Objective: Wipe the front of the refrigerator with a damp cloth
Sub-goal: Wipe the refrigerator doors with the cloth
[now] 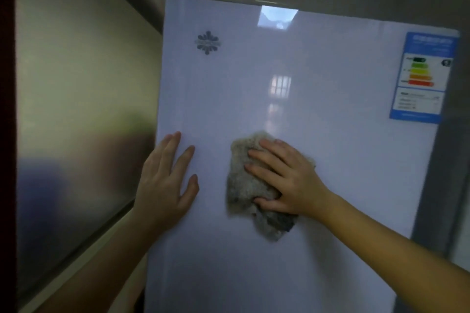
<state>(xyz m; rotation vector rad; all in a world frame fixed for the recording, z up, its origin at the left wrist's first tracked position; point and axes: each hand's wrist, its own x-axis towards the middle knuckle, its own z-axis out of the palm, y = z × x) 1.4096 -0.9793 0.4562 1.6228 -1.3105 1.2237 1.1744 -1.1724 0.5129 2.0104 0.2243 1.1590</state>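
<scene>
Refrigerator door (pixel 318 114): white, glossy, fills most of the view; reflections of a window show mid-panel.
Cloth (pixel 244 185): grey, bunched, flat against the door just below centre.
Right hand (pixel 284 178): spread over the cloth, fingers fairly straight, thumb tucked along its lower edge; presses it to the panel.
Left hand (pixel 165 180): flat on the door near its left edge, fingers straight, holding nothing; apart from the cloth.
Energy label (pixel 422 76): upper right corner, blue border; well apart from the cloth.
Logo (pixel 208 42): upper left, dark emblem.
Dampness: cannot tell in this dim light.
Progress, judged: mid-wipe; upper panel likely still to cover.
Risk: the cloth's loose lower corner hangs unpressed, so it could slip from under the palm.
Risk: a wet pass over the label could lift its edge.
</scene>
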